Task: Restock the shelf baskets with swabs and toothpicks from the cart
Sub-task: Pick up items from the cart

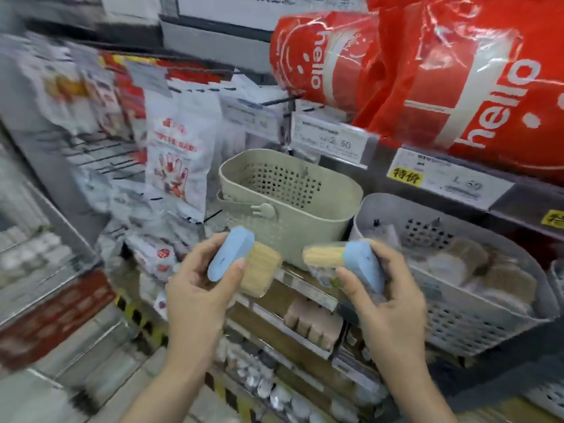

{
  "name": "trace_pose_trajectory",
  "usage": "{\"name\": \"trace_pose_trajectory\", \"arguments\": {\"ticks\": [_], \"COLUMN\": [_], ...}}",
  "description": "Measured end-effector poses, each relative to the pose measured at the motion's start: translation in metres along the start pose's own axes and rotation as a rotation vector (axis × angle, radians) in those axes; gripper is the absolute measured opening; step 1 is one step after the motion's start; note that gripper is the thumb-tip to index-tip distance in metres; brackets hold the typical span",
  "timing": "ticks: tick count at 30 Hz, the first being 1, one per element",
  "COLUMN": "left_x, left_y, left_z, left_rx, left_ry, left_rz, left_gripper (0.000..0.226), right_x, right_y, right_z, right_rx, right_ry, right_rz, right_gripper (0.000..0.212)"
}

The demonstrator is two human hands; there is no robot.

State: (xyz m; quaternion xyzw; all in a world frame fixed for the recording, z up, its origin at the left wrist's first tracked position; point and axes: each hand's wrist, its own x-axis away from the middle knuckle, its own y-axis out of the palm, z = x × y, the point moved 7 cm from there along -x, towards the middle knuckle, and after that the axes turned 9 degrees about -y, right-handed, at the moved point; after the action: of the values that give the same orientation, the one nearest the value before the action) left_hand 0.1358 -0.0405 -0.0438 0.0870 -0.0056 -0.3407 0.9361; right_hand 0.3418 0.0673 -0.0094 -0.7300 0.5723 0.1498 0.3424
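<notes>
Head view: left hand (195, 288) clamps a blue-capped toothpick pack (244, 261), fingers curled round it, long axis tilted up-left; beige basket (320, 221) sits just beyond and above, seemingly empty; right hand (384, 297) grips a second toothpick pack (341, 257), sticks pointing left; grey basket (476, 306), part filled, lies just right of it; each hand looks nearest its own basket. Legible: price tag (332, 138) "2.50"; yellow "特价"; red bags (457, 77) "hello".
</notes>
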Motion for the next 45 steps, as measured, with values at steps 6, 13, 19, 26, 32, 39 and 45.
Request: {"name": "trace_pose_trajectory", "arguments": {"ticks": [6,13,19,26,32,39,45], "left_x": [0.024,0.04,0.03,0.001,-0.036,-0.105,-0.185], "left_y": [-0.134,-0.263,-0.378,-0.497,-0.549,-0.587,-0.621], "left_z": [-0.019,-0.025,-0.024,-0.017,-0.028,-0.052,-0.072], "left_rx": [-0.045,-0.054,-0.014,-0.023,-0.027,-0.021,-0.025], "left_ry": [-0.062,-0.066,-0.067,-0.078,-0.125,-0.213,-0.289], "left_rz": [0.397,0.744,0.951,1.077,1.109,1.132,1.19], "left_gripper": [0.025,0.026,0.026,0.027,0.031,0.034,0.038], "right_x": [0.034,0.061,0.073,0.088,0.092,0.074,0.05], "right_y": [0.118,0.254,0.39,0.519,0.593,0.69,0.801], "right_z": [-0.003,-0.053,-0.098,-0.135,-0.139,-0.122,-0.103], "right_rx": [-0.24,-0.368,-0.427,-0.44,-0.45,-0.421,-0.375], "right_ry": [0.174,0.153,0.116,0.098,0.19,0.246,0.301], "right_rz": [-0.339,-0.696,-0.887,-0.969,-1.035,-1.095,-1.225], "right_gripper": [0.051,0.033,0.032,0.026,0.024,0.017,0.022]}}
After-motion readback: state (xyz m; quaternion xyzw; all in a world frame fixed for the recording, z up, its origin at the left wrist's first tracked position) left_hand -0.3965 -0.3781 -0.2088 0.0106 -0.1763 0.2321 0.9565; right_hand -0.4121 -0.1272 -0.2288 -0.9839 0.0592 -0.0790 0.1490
